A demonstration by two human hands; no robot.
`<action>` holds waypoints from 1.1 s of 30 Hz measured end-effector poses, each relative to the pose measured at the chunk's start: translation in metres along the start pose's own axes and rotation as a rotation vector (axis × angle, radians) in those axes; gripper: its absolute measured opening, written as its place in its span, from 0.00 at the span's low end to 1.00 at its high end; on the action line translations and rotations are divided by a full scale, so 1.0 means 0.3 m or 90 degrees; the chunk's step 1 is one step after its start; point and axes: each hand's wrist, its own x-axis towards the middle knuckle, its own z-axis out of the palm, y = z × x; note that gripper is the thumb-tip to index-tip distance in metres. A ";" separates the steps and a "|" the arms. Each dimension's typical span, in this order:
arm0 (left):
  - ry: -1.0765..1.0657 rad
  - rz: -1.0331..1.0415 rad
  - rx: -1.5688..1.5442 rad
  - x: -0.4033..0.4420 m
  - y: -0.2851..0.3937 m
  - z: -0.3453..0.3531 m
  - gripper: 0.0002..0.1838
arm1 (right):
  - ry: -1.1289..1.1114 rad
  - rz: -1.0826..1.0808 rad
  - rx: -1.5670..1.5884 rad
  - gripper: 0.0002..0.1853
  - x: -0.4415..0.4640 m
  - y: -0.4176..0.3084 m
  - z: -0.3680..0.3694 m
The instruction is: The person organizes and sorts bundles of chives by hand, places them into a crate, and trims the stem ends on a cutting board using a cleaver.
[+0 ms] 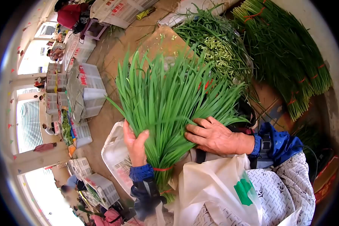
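A large bundle of green garlic chives [173,101] fans out in front of me, its leaves spread away from my body. A red band [163,169] ties it near the stem end, with another red band lower down. My left hand [135,143] grips the bundle's left side, thumb in front and the other fingers partly hidden by leaves. On the right side my right hand [220,136] presses bent fingers into the leaves. A whitish plastic bag [214,180] with a green patch lies over my lap, just below the right hand.
A white crate [115,158] stands behind my left arm. Loose leaves and cut pieces [220,56] are heaped ahead, beside a brown board [158,41]. Tied bundles of greens [278,56] fill the right. White boxes [94,83] and several people are at the left.
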 end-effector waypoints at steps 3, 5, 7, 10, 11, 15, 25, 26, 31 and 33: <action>-0.009 0.004 0.029 0.018 -0.009 0.012 0.43 | -0.006 0.003 0.020 0.27 0.000 0.007 -0.015; -0.029 0.021 0.074 0.017 -0.025 0.022 0.44 | -0.020 0.009 0.040 0.27 0.007 0.004 -0.024; -0.086 0.037 0.216 0.022 -0.011 0.051 0.47 | -0.036 -0.001 0.059 0.28 0.018 0.012 -0.020; -0.178 0.113 0.459 0.016 0.024 0.125 0.50 | 0.041 -0.036 0.066 0.29 0.107 0.038 -0.040; -0.150 0.046 0.352 0.022 0.020 0.123 0.49 | 0.086 -0.055 0.067 0.30 0.147 0.052 -0.045; -0.043 -0.004 0.075 0.054 0.002 0.036 0.42 | -0.022 0.042 0.031 0.34 0.137 0.082 0.009; -0.037 -0.058 -0.122 -0.023 0.011 0.050 0.38 | 0.009 0.038 0.062 0.35 0.188 0.041 -0.078; -0.029 -0.055 -0.140 -0.028 0.018 0.059 0.39 | 0.012 0.035 0.014 0.36 0.197 0.050 -0.057; -0.019 -0.038 -0.127 -0.037 0.013 0.048 0.37 | 0.058 0.112 0.105 0.29 0.159 0.058 -0.038; -0.022 -0.039 -0.115 -0.036 0.007 0.045 0.37 | 0.084 0.152 0.162 0.27 0.158 0.073 -0.046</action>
